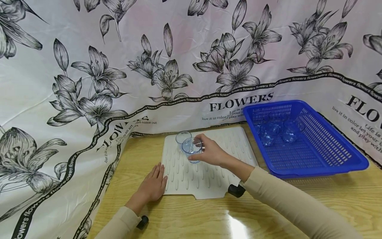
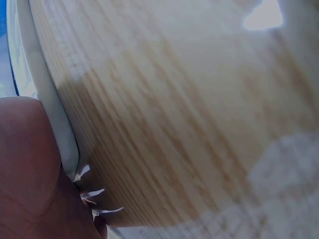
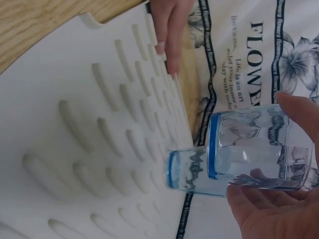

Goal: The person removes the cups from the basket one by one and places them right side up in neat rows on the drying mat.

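My right hand (image 1: 212, 152) holds a clear drinking glass (image 1: 190, 148) between thumb and fingers, close over the white ridged drainboard (image 1: 209, 179). In the right wrist view the blue-tinted end of this glass (image 3: 213, 147) faces the board. Just behind it, a second clear glass (image 1: 180, 135) stands near the board's back left corner, partly overlapped by the held one. My left hand (image 1: 153, 184) rests with straight fingers along the board's left edge. Only part of that hand, beside the board's rim (image 2: 62, 129), shows in the left wrist view.
A blue plastic basket (image 1: 337, 132) with perforated sides stands right of the board, with several clear glasses (image 1: 270, 132) in it. Both sit on a wood-grain table (image 1: 191, 219). Flower-printed cloth (image 1: 179, 116) hangs behind and along the left.
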Motion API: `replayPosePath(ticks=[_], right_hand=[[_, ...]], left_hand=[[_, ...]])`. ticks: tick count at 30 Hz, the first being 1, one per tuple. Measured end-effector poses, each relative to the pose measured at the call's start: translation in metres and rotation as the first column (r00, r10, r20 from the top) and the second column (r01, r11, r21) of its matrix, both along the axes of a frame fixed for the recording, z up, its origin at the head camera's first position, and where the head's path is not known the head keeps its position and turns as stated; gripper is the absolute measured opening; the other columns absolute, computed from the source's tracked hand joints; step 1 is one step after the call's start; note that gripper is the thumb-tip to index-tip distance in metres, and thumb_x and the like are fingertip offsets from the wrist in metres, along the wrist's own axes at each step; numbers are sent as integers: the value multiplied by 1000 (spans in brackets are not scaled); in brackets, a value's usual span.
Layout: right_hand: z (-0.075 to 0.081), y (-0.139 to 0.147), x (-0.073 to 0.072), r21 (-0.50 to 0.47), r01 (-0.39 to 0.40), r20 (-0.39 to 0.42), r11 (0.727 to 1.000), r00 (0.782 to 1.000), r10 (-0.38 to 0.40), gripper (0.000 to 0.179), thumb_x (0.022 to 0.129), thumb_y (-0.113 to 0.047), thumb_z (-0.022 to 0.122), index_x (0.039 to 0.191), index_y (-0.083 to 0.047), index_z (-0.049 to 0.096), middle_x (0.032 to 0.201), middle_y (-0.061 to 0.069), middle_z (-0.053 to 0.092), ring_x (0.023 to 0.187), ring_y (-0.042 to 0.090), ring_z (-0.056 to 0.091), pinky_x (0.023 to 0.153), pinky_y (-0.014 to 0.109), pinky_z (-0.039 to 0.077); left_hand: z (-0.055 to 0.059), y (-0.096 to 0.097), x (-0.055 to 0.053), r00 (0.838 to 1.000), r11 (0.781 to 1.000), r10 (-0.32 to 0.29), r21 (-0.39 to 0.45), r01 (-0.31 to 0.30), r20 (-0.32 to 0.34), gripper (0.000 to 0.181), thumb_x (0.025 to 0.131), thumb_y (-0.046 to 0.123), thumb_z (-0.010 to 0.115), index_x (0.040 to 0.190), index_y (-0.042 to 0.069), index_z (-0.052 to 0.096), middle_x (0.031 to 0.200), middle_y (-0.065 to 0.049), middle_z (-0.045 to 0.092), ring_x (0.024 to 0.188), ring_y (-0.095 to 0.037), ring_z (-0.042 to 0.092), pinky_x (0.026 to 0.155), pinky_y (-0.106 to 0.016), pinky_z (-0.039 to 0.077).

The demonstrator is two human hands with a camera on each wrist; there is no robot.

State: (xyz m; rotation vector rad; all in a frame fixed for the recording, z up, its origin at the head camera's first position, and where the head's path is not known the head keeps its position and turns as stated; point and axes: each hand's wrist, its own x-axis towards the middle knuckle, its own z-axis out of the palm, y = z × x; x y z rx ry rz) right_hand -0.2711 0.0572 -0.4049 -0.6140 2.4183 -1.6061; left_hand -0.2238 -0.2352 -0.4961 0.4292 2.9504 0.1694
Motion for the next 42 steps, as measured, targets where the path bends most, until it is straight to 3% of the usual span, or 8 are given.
replayPosePath(ticks=[7, 11, 18, 42], right_hand=[[-10, -14, -2, 27, -12, 14, 1000, 1000, 12, 81, 84, -25, 87, 149, -3, 42, 145, 18, 54, 135, 39, 52, 100, 46, 53], [-11, -21, -3, 46, -8, 11, 999, 1000, 8, 81, 83, -22, 88, 148, -2, 43, 141, 18, 56, 132, 37, 54, 101, 47, 53], [-17, -30, -5, 63, 5, 2, 998, 1000, -5, 83, 80, -19, 89, 146, 1, 44, 138, 20, 57, 129, 36, 56, 105, 48, 49], [-40, -40, -12, 102, 53, -8, 993, 999, -52, 82, 81, -20, 89, 145, 2, 44, 137, 22, 58, 128, 37, 57, 106, 50, 48]], left_hand=[[1, 0, 1, 1000, 1000, 5, -13, -5, -3, 63, 113, 32, 28, 161, -6, 17, 168, -25, 14, 155, -42, 15, 124, -55, 21], [-8, -3, -5, 1000, 998, 3, -60, -5, -26, 63, 113, 34, 28, 162, -3, 16, 169, -22, 13, 155, -40, 16, 124, -52, 23], [-16, -7, -9, 998, 999, -11, -51, 8, -55, 63, 113, 36, 30, 161, -3, 20, 168, -22, 17, 155, -39, 19, 123, -51, 25], [-13, -5, -9, 999, 999, 10, -52, -12, -33, 63, 113, 37, 28, 162, -2, 19, 169, -20, 14, 156, -39, 16, 123, -52, 24]])
